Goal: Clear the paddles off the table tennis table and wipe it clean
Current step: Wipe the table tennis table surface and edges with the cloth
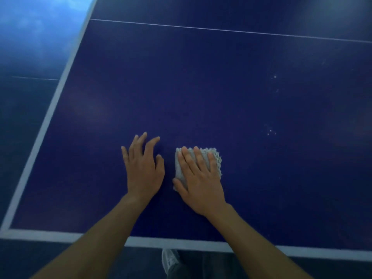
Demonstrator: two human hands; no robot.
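Fingers (152, 143) of the left hand (144, 170) are spread and slightly bent, their tips on the blue desk (181, 87), holding nothing. Whether the palm touches the surface I cannot tell. Just beside it, to the right, the right hand (198, 184) lies flat, its fingers (199, 158) straight and a little apart, pressing down on a folded cloth (217, 158). The thumb lies along the cloth's near left corner.

The cloth is pale grey with a nubby, waffle-like weave. It shows past the fingertips and along the hand's right side, lying flat on the desk, near the white edge line (181, 243) on the person's side. Further right, well apart from the cloth, small white specks (270, 131) dot the blue surface, with a few more (275, 77) beyond them.

Both forearms are bare. Below the desk's near edge, between the arms, a pale shoe (170, 260) shows against the dark floor.
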